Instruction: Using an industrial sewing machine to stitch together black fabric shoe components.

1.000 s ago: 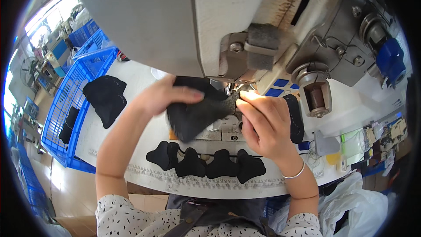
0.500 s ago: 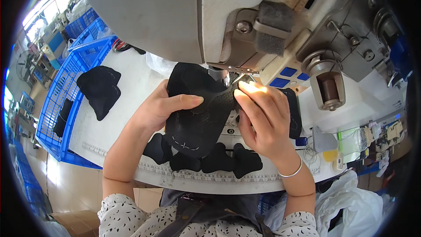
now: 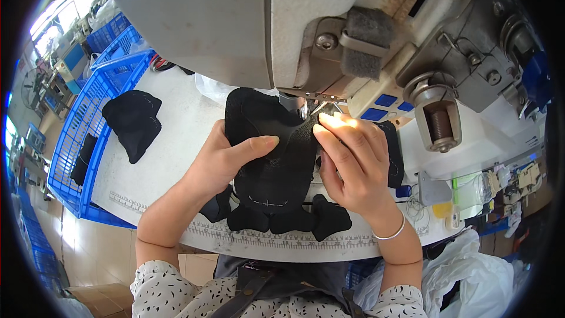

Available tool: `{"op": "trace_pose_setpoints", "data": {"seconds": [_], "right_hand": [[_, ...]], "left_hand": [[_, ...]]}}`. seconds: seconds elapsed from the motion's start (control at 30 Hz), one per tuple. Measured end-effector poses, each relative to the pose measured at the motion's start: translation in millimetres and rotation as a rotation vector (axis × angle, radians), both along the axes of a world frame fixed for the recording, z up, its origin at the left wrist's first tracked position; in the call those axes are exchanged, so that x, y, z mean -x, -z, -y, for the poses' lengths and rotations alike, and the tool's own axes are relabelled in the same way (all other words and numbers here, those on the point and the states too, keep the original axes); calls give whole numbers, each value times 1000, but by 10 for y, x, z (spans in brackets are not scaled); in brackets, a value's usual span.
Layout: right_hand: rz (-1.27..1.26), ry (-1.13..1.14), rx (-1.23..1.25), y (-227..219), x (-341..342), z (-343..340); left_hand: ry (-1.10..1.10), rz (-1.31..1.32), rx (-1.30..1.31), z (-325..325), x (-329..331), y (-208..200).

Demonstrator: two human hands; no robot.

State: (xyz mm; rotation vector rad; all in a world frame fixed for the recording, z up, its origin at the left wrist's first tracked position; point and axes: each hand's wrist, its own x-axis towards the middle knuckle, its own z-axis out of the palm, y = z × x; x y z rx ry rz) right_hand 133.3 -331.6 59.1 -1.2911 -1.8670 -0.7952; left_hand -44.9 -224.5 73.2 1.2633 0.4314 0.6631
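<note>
A black fabric piece (image 3: 268,171) with white stitch marks near its lower edge lies under the head of a sewing machine (image 3: 206,17). My left hand (image 3: 229,154) grips its left side, thumb on top and fingers hidden beneath. At the piece's upper right edge, close to the needle area (image 3: 312,108), my right hand (image 3: 356,159) pinches the fabric between thumb and fingertips. Several small black fabric pieces (image 3: 331,217) lie in a row on the near side, partly covered by the larger one. Another black piece (image 3: 391,147) shows just beyond my right hand.
A stack of black pieces (image 3: 134,122) lies on the white table (image 3: 176,94) at left, beside a blue plastic basket (image 3: 88,135). A ruler strip (image 3: 282,242) follows the table's near edge. A thread spool (image 3: 438,123) sits at right; white plastic bags (image 3: 471,271) hang lower right.
The black fabric piece has turned, its stitch-marked end swinging to the right. My left hand has shifted slightly with it, while my right hand stays at the upper edge.
</note>
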Motion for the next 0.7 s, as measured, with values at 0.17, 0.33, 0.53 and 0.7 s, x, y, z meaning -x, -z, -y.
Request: {"op": "trace_pose_setpoints", "data": {"seconds": [0.17, 0.33, 0.53, 0.7], "right_hand": [[2, -1, 5, -15, -13, 8], [16, -3, 6, -22, -31, 3], [7, -29, 5, -90, -30, 26], [-54, -38, 85, -178, -127, 101]], "left_hand": [[-19, -1, 18, 64, -1, 24], [-40, 36, 43, 88, -25, 89], [-57, 98, -11, 155, -55, 112], [-99, 133, -178, 300, -126, 210]]}}
